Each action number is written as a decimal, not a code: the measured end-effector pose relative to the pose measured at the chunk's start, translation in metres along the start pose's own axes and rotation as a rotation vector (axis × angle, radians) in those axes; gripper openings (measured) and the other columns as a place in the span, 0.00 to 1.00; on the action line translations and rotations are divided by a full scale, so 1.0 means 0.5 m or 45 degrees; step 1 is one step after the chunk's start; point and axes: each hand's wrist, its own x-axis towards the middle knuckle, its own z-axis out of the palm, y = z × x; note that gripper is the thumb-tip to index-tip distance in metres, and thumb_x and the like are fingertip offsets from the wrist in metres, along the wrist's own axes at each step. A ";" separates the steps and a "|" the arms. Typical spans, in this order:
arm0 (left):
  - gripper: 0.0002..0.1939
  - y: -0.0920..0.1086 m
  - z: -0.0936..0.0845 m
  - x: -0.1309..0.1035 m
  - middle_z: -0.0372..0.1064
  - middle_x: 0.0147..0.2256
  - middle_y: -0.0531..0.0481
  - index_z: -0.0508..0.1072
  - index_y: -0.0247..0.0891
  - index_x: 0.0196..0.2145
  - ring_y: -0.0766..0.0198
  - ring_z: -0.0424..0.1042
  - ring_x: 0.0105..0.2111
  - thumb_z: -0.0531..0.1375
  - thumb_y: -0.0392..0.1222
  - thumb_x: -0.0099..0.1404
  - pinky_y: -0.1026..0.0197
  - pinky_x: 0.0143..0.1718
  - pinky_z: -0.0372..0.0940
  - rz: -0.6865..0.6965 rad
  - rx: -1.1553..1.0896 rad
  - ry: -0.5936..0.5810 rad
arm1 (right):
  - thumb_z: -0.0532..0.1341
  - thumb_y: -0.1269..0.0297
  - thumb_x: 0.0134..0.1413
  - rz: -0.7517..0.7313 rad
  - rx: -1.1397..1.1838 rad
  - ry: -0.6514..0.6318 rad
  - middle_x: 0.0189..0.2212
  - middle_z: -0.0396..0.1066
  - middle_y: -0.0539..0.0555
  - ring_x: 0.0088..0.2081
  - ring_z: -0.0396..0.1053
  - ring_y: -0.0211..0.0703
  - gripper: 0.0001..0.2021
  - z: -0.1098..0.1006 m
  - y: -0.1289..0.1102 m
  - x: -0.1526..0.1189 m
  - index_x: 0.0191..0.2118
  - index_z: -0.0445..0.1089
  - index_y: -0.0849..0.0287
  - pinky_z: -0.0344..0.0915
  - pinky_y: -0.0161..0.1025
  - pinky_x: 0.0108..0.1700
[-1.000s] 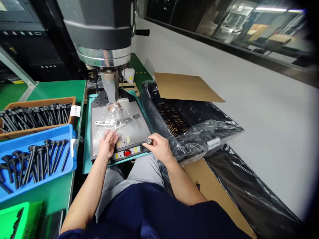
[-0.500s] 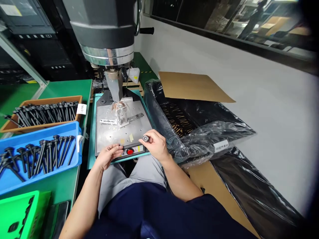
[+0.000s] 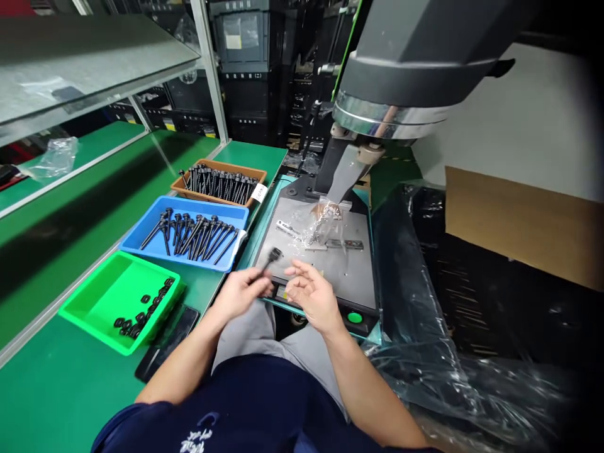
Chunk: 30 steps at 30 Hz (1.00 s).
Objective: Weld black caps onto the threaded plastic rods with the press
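My left hand (image 3: 240, 293) is closed on a black threaded rod with a knob-like head (image 3: 274, 254). The rod tilts up and to the right, its head above the front of the metal plate (image 3: 330, 277); motion blurs it a little. Just to its right is my right hand (image 3: 315, 299), fingers curved and apart with nothing in them. Farther back on the plate stands a fixture wrapped in clear plastic (image 3: 325, 220), directly beneath the machine's wedge-shaped tool (image 3: 346, 173).
On the green bench at left stand a brown tray (image 3: 177, 184) and a blue tray (image 3: 126, 242), both with many black rods. A green bin (image 3: 106, 286) holds small black caps. A dark flat device (image 3: 167, 346) lies beside it. Plastic-lined cardboard (image 3: 495, 220) is at right.
The view has swung left. The black rod, held by my right hand before, is now in my left hand. My right hand has let go and its fingers have spread.
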 end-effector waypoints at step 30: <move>0.12 -0.098 -0.203 0.219 0.78 0.35 0.39 0.79 0.38 0.37 0.51 0.76 0.38 0.60 0.45 0.59 0.58 0.38 0.66 -0.468 1.281 0.155 | 0.67 0.46 0.50 0.225 -0.128 0.140 0.32 0.73 0.55 0.27 0.67 0.38 0.22 -0.110 0.097 -0.086 0.42 0.73 0.60 0.64 0.35 0.26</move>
